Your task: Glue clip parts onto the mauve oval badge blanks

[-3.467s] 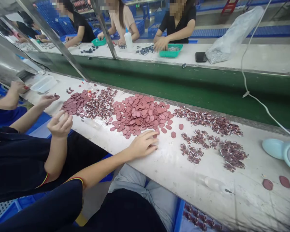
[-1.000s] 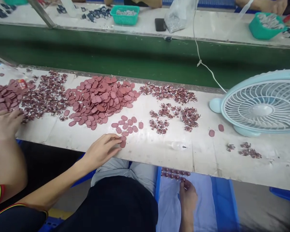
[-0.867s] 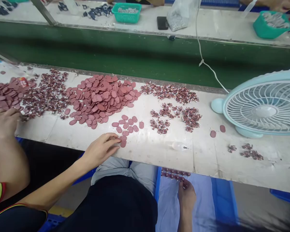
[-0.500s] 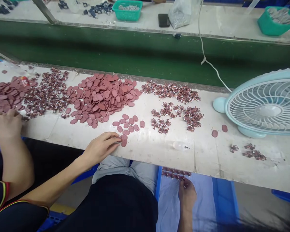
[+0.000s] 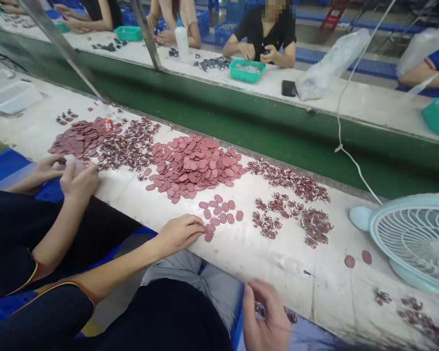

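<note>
Left hand [image 5: 179, 233] lies flat on the white bench [image 5: 263, 263], fingers loosely spread, tips touching a red oval disc [image 5: 209, 236] at the near edge of a small cluster of discs [image 5: 219, 214]. Right hand [image 5: 265, 317] sits below the bench edge, blurred, thumb & fingers pinched on sth small, can't tell what. Beyond: big disc pile [image 5: 193, 165], dark small-parts heaps [image 5: 296, 204], blue fan [image 5: 413, 239] at right; a co-worker's hands [image 5: 71, 173] work at left.

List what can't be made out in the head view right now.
- Right hand: motion-blurred at the bottom edge; whether it grips anything is unclear.
- Small dark red pieces: too small to identify.
- Left hand: fingertips cover whichever oval disc they touch.
- Fan: cut off by the right edge.
</note>
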Demonstrator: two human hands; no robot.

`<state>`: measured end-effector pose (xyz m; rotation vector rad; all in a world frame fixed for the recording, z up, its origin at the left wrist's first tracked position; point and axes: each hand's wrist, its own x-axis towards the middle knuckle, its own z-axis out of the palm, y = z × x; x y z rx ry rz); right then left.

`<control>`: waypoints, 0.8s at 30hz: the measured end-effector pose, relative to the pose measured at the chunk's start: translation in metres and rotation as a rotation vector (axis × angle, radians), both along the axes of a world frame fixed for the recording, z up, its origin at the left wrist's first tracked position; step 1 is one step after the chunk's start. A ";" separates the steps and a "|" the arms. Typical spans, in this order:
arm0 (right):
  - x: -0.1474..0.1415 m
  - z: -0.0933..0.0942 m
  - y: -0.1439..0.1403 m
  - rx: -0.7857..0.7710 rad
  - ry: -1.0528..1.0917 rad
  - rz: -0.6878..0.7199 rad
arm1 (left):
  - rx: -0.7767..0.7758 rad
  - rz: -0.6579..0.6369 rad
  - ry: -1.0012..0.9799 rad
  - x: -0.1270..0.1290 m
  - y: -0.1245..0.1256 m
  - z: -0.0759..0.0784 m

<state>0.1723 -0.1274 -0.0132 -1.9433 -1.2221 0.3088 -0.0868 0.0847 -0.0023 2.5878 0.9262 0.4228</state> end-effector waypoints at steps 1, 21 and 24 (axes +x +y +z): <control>-0.003 0.006 0.029 0.022 -0.048 0.041 | 0.008 0.001 -0.008 0.000 0.000 -0.001; -0.011 -0.019 0.089 -0.312 -0.464 0.138 | 0.034 0.005 -0.162 0.004 -0.001 -0.016; -0.019 -0.016 0.075 -0.314 -0.430 0.138 | 0.045 -0.019 -0.133 0.004 0.003 -0.017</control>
